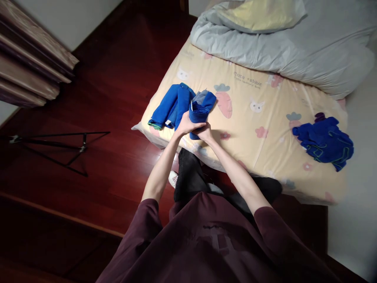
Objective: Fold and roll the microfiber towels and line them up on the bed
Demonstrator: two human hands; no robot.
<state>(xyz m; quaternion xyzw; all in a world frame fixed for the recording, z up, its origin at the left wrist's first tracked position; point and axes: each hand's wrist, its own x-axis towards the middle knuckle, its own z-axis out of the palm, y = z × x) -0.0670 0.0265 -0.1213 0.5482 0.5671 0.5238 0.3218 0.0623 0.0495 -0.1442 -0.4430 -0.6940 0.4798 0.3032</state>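
Observation:
A tightly rolled blue cloth [199, 114] is held upright between my two hands near the bed's front left corner. My left hand [186, 125] is wrapped round its left side, and my right hand [204, 133] grips its lower right side. Just left of the roll, several folded or rolled blue cloths [169, 105] lie side by side, one with a green edge. A grey cloth [200, 96] and another blue roll [210, 100] show behind the held one. At the far right of the bed sits a crumpled blue cloth heap [325, 142] with green trim.
The bed [250, 137] has a yellow rabbit-and-carrot sheet. A grey quilt [250, 51] and a yellow pillow [259, 15] lie at its far side. On the red wooden floor at left stand black tripod legs [53, 143], with a curtain [29, 59] beyond.

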